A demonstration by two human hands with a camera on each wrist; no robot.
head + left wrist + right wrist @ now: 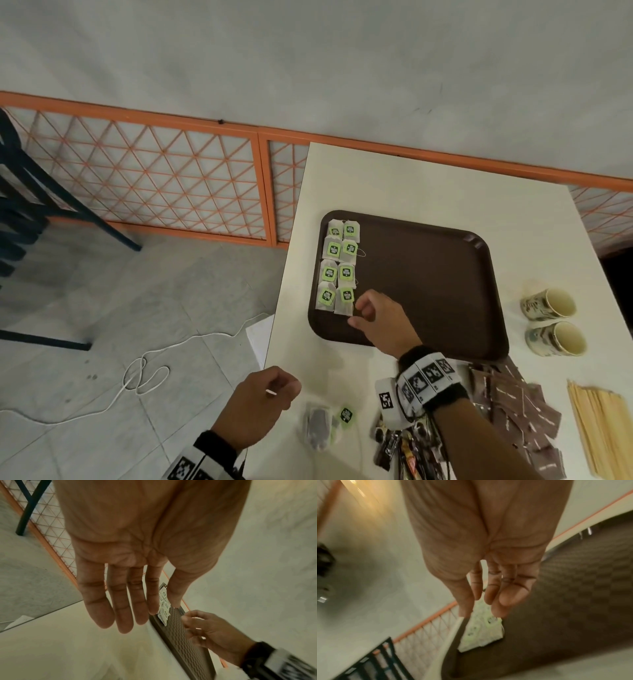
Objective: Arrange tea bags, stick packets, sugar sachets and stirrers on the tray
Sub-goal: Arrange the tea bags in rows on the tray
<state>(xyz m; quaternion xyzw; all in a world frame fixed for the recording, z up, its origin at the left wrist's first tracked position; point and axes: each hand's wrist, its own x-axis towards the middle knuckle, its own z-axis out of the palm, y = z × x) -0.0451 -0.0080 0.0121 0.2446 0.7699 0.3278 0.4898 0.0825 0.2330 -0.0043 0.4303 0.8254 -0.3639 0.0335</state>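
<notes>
A brown tray lies on the white table. Several tea bags with green tags lie in two columns along the tray's left side. My right hand hovers over the tray beside the nearest tea bag of the right column, fingers loosely bent and holding nothing. In the right wrist view its fingers hang just above the tea bags. My left hand is at the table's front-left edge. The left wrist view shows its fingers straight and empty.
Loose tea bags lie near the front edge, with dark stick packets under my right wrist. Brown sugar sachets and wooden stirrers lie at the front right. Two cups lie on their sides right of the tray.
</notes>
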